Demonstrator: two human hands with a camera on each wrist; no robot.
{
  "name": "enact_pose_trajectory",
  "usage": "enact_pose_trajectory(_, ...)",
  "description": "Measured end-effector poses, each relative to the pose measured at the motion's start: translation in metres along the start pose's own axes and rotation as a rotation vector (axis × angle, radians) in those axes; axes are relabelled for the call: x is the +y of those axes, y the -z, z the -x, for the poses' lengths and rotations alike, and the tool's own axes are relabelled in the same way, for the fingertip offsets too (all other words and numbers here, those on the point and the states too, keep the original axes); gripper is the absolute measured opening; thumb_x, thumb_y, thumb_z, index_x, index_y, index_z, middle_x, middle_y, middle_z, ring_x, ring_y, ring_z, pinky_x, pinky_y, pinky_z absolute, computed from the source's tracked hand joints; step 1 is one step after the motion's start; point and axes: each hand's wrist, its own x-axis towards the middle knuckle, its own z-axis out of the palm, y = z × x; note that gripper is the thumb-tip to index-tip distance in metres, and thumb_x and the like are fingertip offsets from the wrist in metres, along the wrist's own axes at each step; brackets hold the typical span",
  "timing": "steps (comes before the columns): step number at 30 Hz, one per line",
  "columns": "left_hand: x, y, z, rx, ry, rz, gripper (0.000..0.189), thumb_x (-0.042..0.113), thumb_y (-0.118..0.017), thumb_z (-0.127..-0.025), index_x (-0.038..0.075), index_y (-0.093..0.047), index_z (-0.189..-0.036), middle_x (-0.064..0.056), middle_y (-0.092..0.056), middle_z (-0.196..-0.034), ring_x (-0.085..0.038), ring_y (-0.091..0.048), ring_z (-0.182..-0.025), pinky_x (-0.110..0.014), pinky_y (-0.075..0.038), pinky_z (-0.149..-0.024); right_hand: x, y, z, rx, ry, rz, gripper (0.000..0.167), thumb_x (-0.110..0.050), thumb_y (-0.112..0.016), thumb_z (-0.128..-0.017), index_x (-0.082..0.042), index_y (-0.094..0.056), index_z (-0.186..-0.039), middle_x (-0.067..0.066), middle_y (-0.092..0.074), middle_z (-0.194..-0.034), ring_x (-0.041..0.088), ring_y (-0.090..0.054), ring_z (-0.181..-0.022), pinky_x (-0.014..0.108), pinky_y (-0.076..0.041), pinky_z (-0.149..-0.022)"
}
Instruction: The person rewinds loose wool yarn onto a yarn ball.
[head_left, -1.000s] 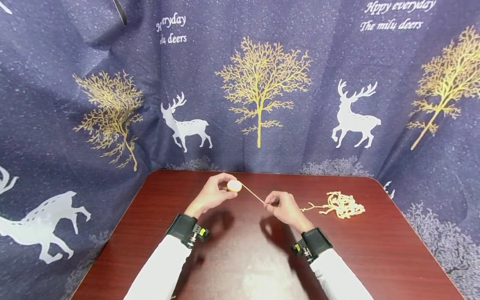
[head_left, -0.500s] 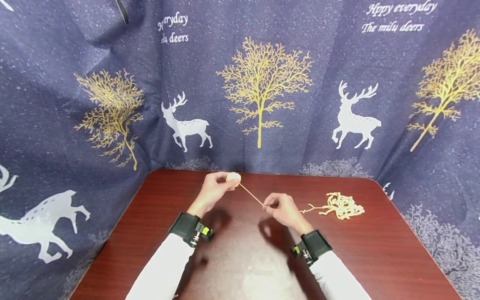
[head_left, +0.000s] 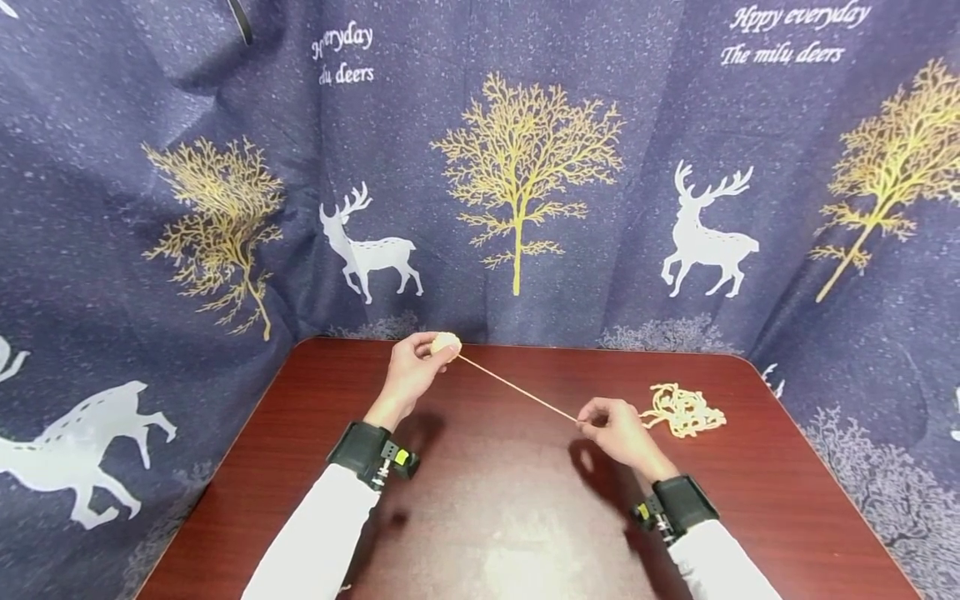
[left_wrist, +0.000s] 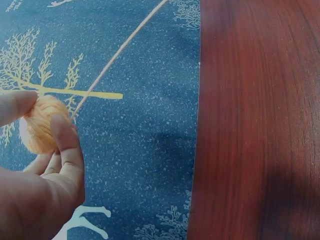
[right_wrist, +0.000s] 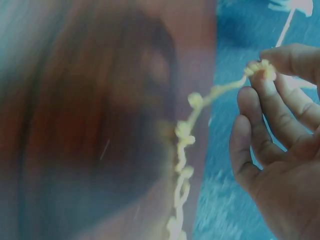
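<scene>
My left hand point(head_left: 411, 367) holds a small ball of pale yellow yarn point(left_wrist: 42, 125) between thumb and fingers, raised near the table's back edge. From the ball a single taut strand point(head_left: 517, 388) slants down to my right hand point(head_left: 618, 429). There the thumb and fingertips pinch the yarn, bunched in a small curl point(right_wrist: 262, 69) in the right wrist view. Beyond the pinch, a kinked, looped length of yarn point(right_wrist: 184, 130) hangs from the fingers. It leads toward a loose tangled heap of the same yarn point(head_left: 684, 410) lying right of my right hand.
The dark red wooden table point(head_left: 480, 500) has rounded back corners and a glare patch near the front. Behind it hangs a blue curtain point(head_left: 465, 167) printed with white deer and golden trees. Black camera bands point(head_left: 362, 450) sit on both wrists.
My right hand has moved right and slightly down, and my left hand a little left and up with the ball. The strand between them is longer.
</scene>
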Motion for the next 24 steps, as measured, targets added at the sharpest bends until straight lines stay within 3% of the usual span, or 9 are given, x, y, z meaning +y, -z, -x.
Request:
enact_pose_trajectory(6,0.0,0.002,0.001,0.027,-0.017,0.014,0.037,0.006,-0.079,-0.086,-0.003,-0.059,-0.116,-0.01,-0.07,-0.089,-0.01,-0.065,-0.067,-0.021,-0.057,-0.063,0.027,0.024,0.014,-0.004,-0.019,0.082,0.01,-0.002,-0.076,-0.083,-0.008,-0.068,-0.084,-0.004,-0.069,-0.075,0.011,-0.062,-0.066,0.026,-0.051,-0.061)
enact_pose_trajectory(10,0.002,0.0,0.001,-0.001,-0.045,0.005,0.037,0.006,-0.08,-0.084,-0.002,-0.059,-0.114,-0.011,-0.07,-0.09,-0.009,-0.065,-0.069,-0.021,-0.056,-0.063,0.025,0.033,0.015,-0.003,0.016,0.134,0.01,-0.005,-0.078,-0.082,-0.01,-0.069,-0.084,-0.004,-0.07,-0.078,0.01,-0.062,-0.068,0.028,-0.05,-0.063)
enact_pose_trajectory(13,0.005,-0.003,0.004,-0.039,-0.055,-0.002,0.038,0.007,-0.081,-0.084,-0.002,-0.059,-0.114,-0.012,-0.07,-0.092,-0.01,-0.066,-0.071,-0.021,-0.057,-0.064,0.015,0.034,0.011,0.049,0.05,0.159,0.009,-0.011,-0.079,-0.084,-0.012,-0.071,-0.085,-0.002,-0.073,-0.083,0.014,-0.064,-0.07,0.031,-0.051,-0.065)
enact_pose_trajectory(18,0.012,-0.009,0.009,-0.069,-0.061,-0.009,0.038,0.007,-0.081,-0.084,-0.002,-0.06,-0.114,-0.014,-0.069,-0.094,-0.011,-0.066,-0.074,-0.022,-0.057,-0.065,-0.009,0.026,-0.004,0.179,0.139,0.164,0.015,-0.015,-0.083,-0.081,-0.012,-0.072,-0.091,0.006,-0.072,-0.094,0.028,-0.061,-0.088,0.043,-0.047,-0.079)
enact_pose_trajectory(24,0.017,-0.015,0.013,-0.105,-0.08,-0.016,0.037,0.008,-0.081,-0.085,-0.002,-0.06,-0.115,-0.014,-0.07,-0.096,-0.012,-0.067,-0.076,-0.024,-0.058,-0.066,-0.048,0.002,-0.026,0.266,0.271,0.026,0.025,-0.012,-0.086,-0.079,-0.006,-0.072,-0.098,0.01,-0.071,-0.099,0.031,-0.064,-0.095,0.047,-0.051,-0.084)
